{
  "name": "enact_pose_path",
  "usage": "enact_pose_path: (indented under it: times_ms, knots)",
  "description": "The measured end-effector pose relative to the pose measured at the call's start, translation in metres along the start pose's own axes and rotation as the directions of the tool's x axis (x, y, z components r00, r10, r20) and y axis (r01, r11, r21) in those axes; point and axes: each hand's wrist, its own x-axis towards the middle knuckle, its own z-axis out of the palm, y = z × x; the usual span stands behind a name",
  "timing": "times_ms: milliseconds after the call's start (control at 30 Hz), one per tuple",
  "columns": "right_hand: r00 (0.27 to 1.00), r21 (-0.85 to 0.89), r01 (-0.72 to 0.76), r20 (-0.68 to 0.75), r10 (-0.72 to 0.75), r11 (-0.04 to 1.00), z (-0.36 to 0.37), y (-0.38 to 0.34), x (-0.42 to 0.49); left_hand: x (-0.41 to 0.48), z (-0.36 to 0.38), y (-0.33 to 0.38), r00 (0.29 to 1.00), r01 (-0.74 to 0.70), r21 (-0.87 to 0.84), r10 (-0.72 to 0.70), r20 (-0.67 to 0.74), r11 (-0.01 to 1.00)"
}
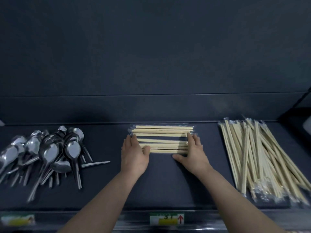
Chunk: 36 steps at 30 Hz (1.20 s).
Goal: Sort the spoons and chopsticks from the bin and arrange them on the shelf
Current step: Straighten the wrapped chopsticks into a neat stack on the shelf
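A small row of wrapped bamboo chopsticks [162, 139] lies crosswise in the middle of the dark shelf [104, 190]. My left hand [133, 154] presses its straight fingers against the row's left ends, thumb along the front. My right hand [193, 153] does the same at the right ends. A large pile of wrapped chopsticks [262, 158] lies lengthwise on the right. A heap of steel spoons [48, 152] fills the left part of the shelf. The bin is out of view.
The shelf's back wall [151, 108] rises just behind the chopstick row. Price labels [166, 219] sit on the shelf's front edge. One spoon handle [96, 163] sticks out toward my left hand. A side panel closes the far right.
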Motion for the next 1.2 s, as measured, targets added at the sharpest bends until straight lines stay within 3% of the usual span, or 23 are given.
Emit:
enact_pose_path:
  times_ms: [200,600,767,900,1033,1200]
  knots:
    - [1.0,-0.053,0.002,-0.004,-0.002,0.999,-0.001,-0.002,0.022,0.022,-0.006,-0.01,0.997,-0.016,0.081,0.01,0.07,0.997]
    - [0.99,-0.162,0.046,0.136,-0.024,0.986,-0.019,-0.001,0.057,0.034,0.003,-0.004,0.994,-0.055,0.191,0.034,0.107,0.98]
    - [0.987,-0.271,0.156,0.007,-0.161,0.95,-0.02,-0.002,0.042,0.035,0.001,0.003,0.994,-0.098,0.239,0.082,0.076,0.966]
    - [0.972,-0.424,0.233,0.072,-0.223,0.875,-0.029,0.004,0.027,0.033,0.009,0.032,0.97,-0.242,0.186,0.238,0.041,0.952]
    - [0.972,-0.508,0.193,-0.021,-0.236,0.839,-0.056,0.022,0.01,0.025,0.022,0.078,0.927,-0.376,0.082,0.375,0.019,0.923]
    - [0.97,-0.532,0.033,-0.188,-0.156,0.846,-0.102,0.065,-0.011,0.005,0.048,0.142,0.91,-0.404,0.008,0.401,0.105,0.915]
